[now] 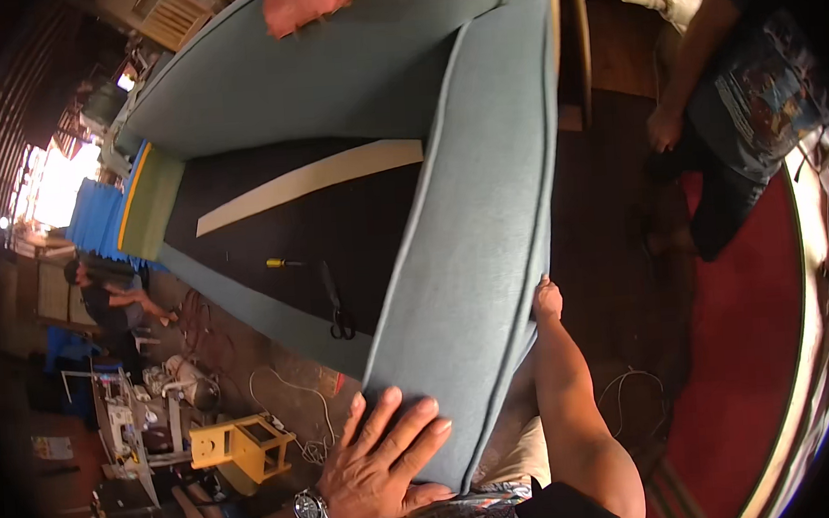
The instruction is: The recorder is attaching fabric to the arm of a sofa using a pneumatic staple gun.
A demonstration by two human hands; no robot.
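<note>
A sofa frame covered in blue-grey fabric stands before me, its padded armrest (468, 208) running from my body toward the backrest (309, 85). My left hand (384, 465), with a watch at the wrist, lies flat on the armrest's near end, fingers spread. Against the armrest's outer side, my right hand (548, 300) is closed on the edge of the upholstery fabric; its fingertips are partly hidden. On the dark seat base (239, 184) lie a pale curved strip (315, 180), a yellow-handled screwdriver (287, 262) and black-handled scissors (337, 306).
A red bundle (309, 4) rests on the backrest. At right, a person (756, 96) stands beside a red floor strip (742, 334). Another person (118, 301) is at far left. A yellow wooden stool (241, 445), sewing machine parts (139, 418) and cords (316, 426) occupy the left floor.
</note>
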